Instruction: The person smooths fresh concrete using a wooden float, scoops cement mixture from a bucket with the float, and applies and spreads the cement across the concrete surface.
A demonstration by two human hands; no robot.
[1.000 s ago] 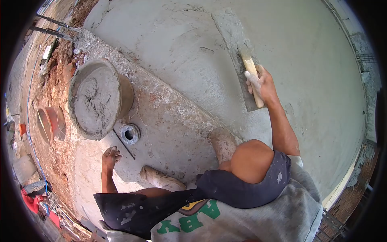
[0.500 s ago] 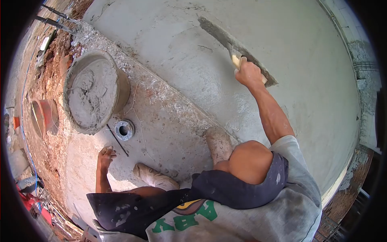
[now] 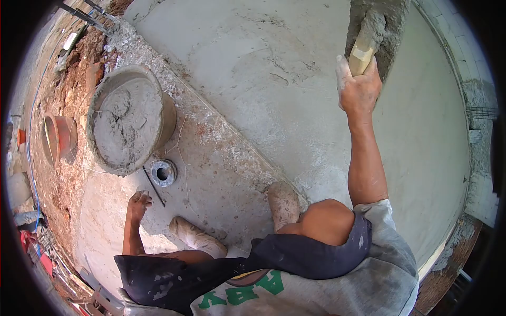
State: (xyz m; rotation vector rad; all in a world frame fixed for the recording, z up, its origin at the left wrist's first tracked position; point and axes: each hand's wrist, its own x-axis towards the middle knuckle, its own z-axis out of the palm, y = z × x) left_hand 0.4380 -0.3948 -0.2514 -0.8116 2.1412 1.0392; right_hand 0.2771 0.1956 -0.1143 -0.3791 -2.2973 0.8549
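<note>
While your right hand (image 3: 361,88) grips the trowel (image 3: 396,37), your left hand (image 3: 138,205) hangs near the bucket (image 3: 168,118)

As your right arm stretches out ahead of you, the trowel sits over the upper right of the wet cement (image 3: 316,131), its far end cut off by the edge of the view. Your right fingers are closed around the near part of its wooden handle (image 3: 362,53), and the digit on the left side is smeared pale. Mortar cakes the handle's far end and coats the long blade; you cannot tell from this angle whether the blade lies flat along its whole length.

Your left hand is half open, its fingers loosely bent, with no tool showing in it. Just beside it lies a thin dark rod (image 3: 155,189), and next to that sits a grey ring-shaped piece (image 3: 170,180) with a dark hole. Beyond these stands the bucket, well filled with grey mortar (image 3: 124,126) and crusted around its rim. Farther left, a smaller reddish bucket (image 3: 66,138) is on the rough ground.

You have both knees bent. Your right boot (image 3: 283,204) is close to the cement's near edge, while your left boot (image 3: 196,235) is on the hard grey ground.
</note>
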